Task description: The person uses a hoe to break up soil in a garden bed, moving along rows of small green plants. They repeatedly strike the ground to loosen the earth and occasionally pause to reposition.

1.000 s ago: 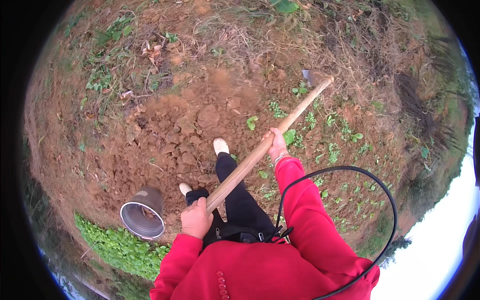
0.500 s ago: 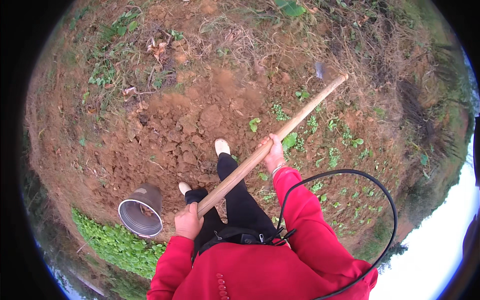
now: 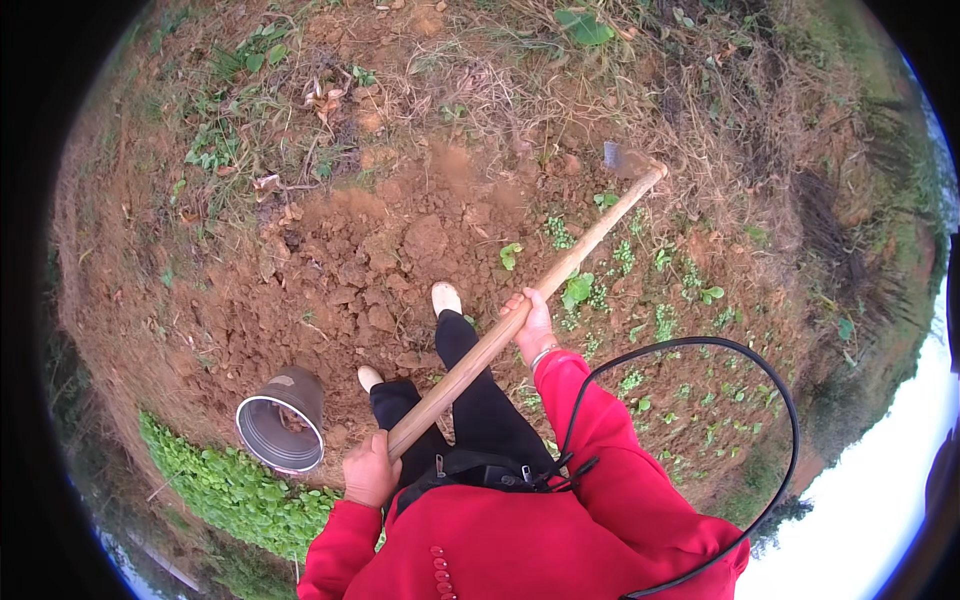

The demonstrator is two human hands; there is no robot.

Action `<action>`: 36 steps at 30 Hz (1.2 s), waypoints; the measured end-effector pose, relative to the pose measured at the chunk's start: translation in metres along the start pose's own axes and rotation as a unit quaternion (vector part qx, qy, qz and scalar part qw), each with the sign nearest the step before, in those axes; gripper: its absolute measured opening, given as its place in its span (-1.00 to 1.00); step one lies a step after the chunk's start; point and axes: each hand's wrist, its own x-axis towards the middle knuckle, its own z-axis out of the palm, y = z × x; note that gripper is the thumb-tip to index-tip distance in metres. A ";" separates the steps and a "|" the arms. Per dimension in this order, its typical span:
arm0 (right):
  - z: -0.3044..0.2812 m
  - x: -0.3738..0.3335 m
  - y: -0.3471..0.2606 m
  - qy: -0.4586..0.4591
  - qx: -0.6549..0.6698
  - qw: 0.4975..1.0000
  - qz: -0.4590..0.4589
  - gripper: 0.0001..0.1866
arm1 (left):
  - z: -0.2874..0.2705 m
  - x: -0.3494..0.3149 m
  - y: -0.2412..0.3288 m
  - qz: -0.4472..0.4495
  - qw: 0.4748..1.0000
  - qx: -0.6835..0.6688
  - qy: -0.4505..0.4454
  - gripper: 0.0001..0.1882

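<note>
I hold a long wooden-handled hoe point(image 3: 560, 275) that slants from lower left to upper right. My left hand point(image 3: 370, 472) grips the near end of the handle by my hip. My right hand point(image 3: 532, 325) grips the shaft about midway. The metal blade point(image 3: 622, 160) sits at the far end, down on the edge of dry grass and soil. My two white-shoed feet point(image 3: 446, 297) stand on loose red-brown clods of turned earth point(image 3: 350, 270).
A grey metal bucket point(image 3: 281, 420) lies tilted on the soil by my left foot. Low green plants point(image 3: 215, 480) grow at lower left, small seedlings point(image 3: 660, 320) at right. Dry grass point(image 3: 470, 80) covers the far ground. A black cable point(image 3: 700, 350) loops over my right sleeve.
The hoe head has swung up and to the right, away from me, and my right hand slid slightly along the shaft. The view has tilted a little.
</note>
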 end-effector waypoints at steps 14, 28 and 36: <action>-0.011 -0.033 -0.022 0.126 -0.049 0.986 -0.097 -0.86 | 0.014 0.031 -0.023 0.038 0.994 -0.093 -0.038 -0.61; -0.036 -0.064 0.108 0.141 0.015 0.989 0.041 -0.84 | -0.042 -0.054 -0.091 -0.001 0.995 -0.036 -0.093 -0.59; -0.044 -0.071 0.081 0.169 0.018 0.985 0.001 -0.83 | -0.004 -0.041 -0.100 0.015 0.994 -0.047 -0.093 -0.60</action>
